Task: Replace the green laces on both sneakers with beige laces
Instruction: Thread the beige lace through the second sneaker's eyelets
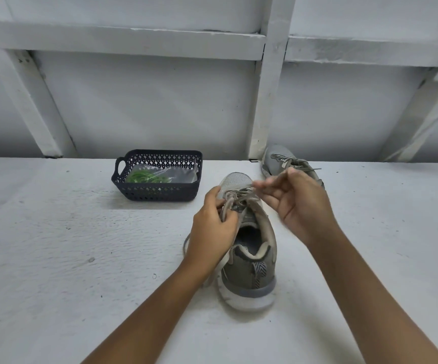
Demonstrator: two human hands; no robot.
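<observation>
A grey sneaker stands in the middle of the white surface, heel toward me, with a beige lace threaded through its front eyelets. My left hand grips one part of that lace at the shoe's left side. My right hand pinches the other end of the lace above the toe, pulled up and to the right. A second grey sneaker with a beige lace lies behind, by the wall. Green laces lie in a dark basket.
The basket stands to the left of the sneakers and also holds a clear plastic bag. A white wall with timber framing rises right behind the surface.
</observation>
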